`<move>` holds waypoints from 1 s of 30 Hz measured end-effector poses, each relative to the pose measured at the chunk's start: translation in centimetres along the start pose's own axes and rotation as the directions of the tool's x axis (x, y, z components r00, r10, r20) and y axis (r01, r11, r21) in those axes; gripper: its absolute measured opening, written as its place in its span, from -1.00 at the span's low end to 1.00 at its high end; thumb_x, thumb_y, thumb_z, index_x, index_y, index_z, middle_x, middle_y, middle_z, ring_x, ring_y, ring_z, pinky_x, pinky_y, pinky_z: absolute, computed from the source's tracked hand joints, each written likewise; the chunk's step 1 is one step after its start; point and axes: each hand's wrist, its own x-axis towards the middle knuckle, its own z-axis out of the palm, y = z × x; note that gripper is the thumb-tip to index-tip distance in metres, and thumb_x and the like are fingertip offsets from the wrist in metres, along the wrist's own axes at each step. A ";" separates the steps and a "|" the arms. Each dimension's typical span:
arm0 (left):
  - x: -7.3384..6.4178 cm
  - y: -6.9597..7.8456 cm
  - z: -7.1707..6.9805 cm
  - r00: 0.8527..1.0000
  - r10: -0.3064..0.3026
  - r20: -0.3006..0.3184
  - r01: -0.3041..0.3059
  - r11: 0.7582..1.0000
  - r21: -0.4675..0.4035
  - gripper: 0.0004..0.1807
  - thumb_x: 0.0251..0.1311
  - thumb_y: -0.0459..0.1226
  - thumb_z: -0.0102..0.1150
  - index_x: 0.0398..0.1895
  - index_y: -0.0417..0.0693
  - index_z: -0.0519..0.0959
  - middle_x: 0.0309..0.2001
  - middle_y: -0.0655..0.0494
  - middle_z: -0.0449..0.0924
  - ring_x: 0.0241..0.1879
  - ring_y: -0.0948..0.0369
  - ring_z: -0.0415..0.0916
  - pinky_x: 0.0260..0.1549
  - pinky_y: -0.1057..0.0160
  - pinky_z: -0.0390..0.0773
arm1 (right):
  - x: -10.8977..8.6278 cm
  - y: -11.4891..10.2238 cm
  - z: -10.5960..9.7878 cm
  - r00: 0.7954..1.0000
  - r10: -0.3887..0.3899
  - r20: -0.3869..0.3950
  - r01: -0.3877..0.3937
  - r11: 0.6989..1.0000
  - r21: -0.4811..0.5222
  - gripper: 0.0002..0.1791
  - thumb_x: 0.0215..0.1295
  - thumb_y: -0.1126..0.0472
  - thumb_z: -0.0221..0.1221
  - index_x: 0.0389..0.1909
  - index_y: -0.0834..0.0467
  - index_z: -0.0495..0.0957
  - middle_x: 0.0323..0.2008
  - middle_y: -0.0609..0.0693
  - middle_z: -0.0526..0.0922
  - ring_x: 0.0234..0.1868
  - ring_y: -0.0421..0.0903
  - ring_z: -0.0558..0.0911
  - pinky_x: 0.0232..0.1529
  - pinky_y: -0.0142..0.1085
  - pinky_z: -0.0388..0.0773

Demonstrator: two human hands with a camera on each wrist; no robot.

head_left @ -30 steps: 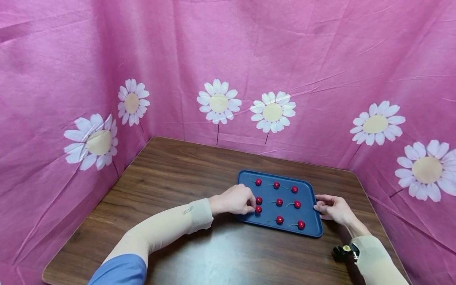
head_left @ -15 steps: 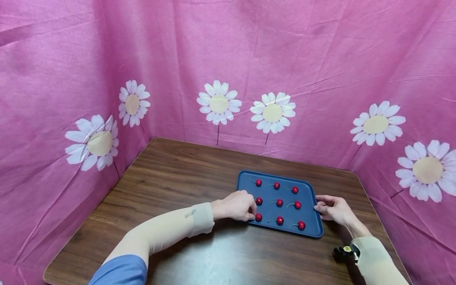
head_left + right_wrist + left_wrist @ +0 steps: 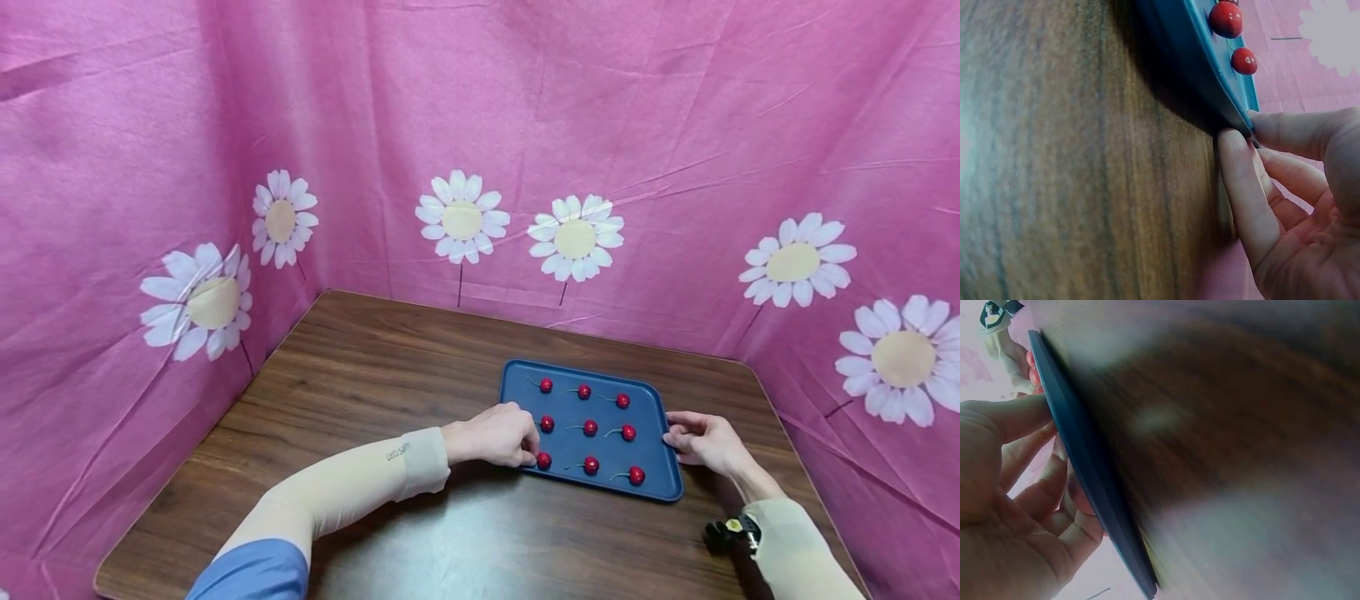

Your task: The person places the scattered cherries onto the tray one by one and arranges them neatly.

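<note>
A blue rectangular tray (image 3: 564, 408) lies on the table, with red cherries in rows, most with thin green stems showing. At its front left corner my left hand (image 3: 495, 433) has curled fingers against a cherry (image 3: 543, 460); they appear to pinch its stem, which is hidden. In the left wrist view, the fingers of this hand (image 3: 1035, 481) sit at the edge of the tray (image 3: 1082, 444). My right hand (image 3: 708, 442) grips the tray's right rim. The right wrist view has the thumb and a finger (image 3: 1244, 181) on either side of the tray corner.
The brown wooden table (image 3: 390, 358) extends left of the tray and in front of it. Pink cloth (image 3: 637, 100) with printed daisies encloses the back and sides. A black device (image 3: 731, 533) is strapped to the right wrist.
My left hand has moved toward the table's front, and the cherry at its fingers has shifted the same way, apart from the cherry behind it. The right hand has stayed on the rim.
</note>
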 end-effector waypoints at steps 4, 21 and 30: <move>-0.1 0.0 0.0 1.000 0.003 -0.005 -0.003 1.000 0.008 -0.86 0.45 -0.12 0.48 -0.34 0.24 0.88 -0.37 0.44 0.76 -0.33 0.47 0.52 -0.31 0.53 0.46 | -0.1 -0.1 0.1 1.000 0.002 -0.003 -0.002 1.000 0.009 -0.31 0.60 0.37 0.28 0.55 0.62 0.26 -0.22 -0.20 0.74 -0.23 -0.39 0.74 -0.16 -0.27 0.87; -0.5 -0.6 -0.7 0.999 -0.053 -0.011 0.052 0.995 -0.080 -0.91 0.48 -0.16 0.46 -0.08 0.16 0.90 -0.27 0.38 0.85 -0.31 0.51 0.59 -0.21 0.52 0.58 | 0.6 0.6 0.0 0.999 -0.019 -0.038 0.019 1.000 -0.005 -0.36 0.66 0.28 0.25 0.52 0.62 0.33 -0.12 -0.09 0.88 -0.19 -0.42 0.77 -0.15 -0.20 0.88; -1.7 -3.2 -2.5 0.976 -0.063 -0.210 0.052 0.997 -0.058 -0.69 0.59 -0.11 0.32 0.18 -0.04 0.84 0.07 0.12 0.90 0.04 0.26 0.81 0.15 0.22 0.77 | -0.5 -0.5 0.2 0.989 -0.093 -0.117 0.074 0.985 -0.155 -0.44 0.63 0.21 0.30 0.41 0.55 0.51 -0.18 0.11 0.88 -0.30 -0.29 0.81 -0.24 -0.25 0.86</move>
